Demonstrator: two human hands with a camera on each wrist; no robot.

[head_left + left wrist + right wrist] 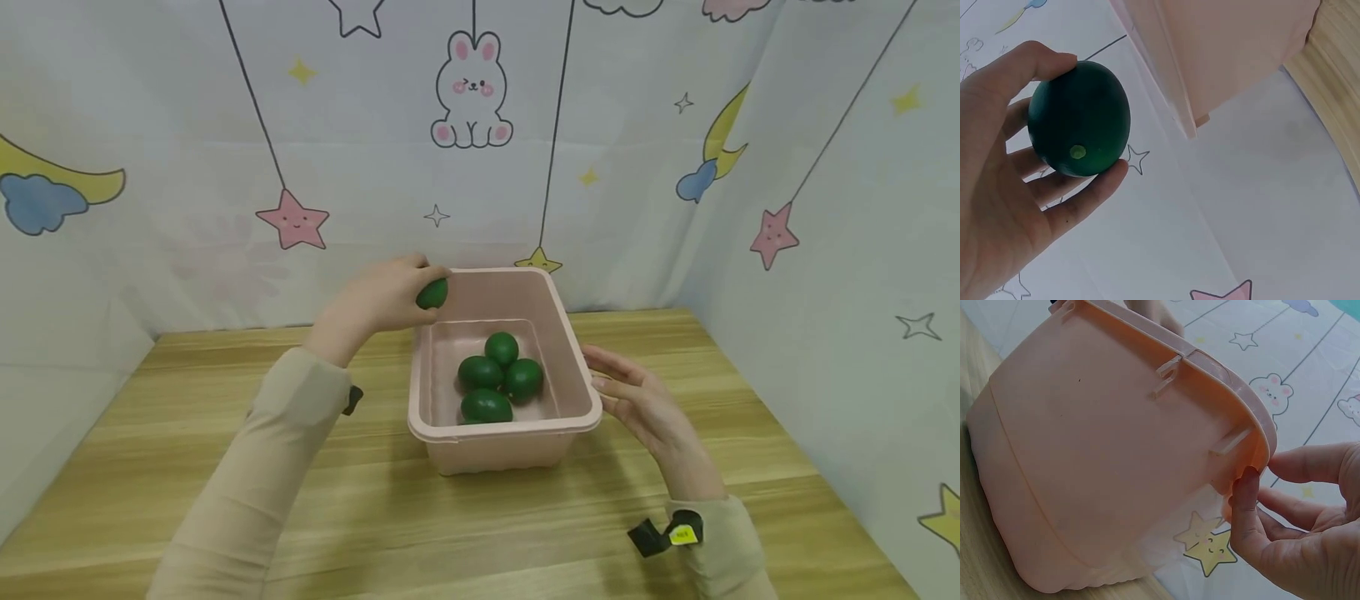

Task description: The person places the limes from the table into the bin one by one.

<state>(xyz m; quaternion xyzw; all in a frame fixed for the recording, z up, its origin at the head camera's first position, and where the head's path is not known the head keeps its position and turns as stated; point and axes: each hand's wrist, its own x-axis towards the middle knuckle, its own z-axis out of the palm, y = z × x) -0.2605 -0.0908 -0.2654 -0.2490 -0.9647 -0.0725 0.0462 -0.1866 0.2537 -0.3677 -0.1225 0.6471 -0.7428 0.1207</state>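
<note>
My left hand [386,296] grips a dark green avocado [1082,119] between thumb and fingers, up at the far left rim of a pink plastic bin [495,454]. A pale stem spot shows on the avocado in the left wrist view. Inside the bin several more green avocados [480,372] lie grouped on its floor, toward the near end. At the bin's right side, my right hand [648,408] holds the rim near a corner. The right wrist view shows the thumb at the rim's edge and the fingers [1247,506] curled beneath it.
The bin stands on a wood-grain table [337,517]. Behind the table and along its sides hangs a white curtain [375,167] printed with stars, moons and a rabbit. A black strap [663,533] with a yellow label sits at my right wrist.
</note>
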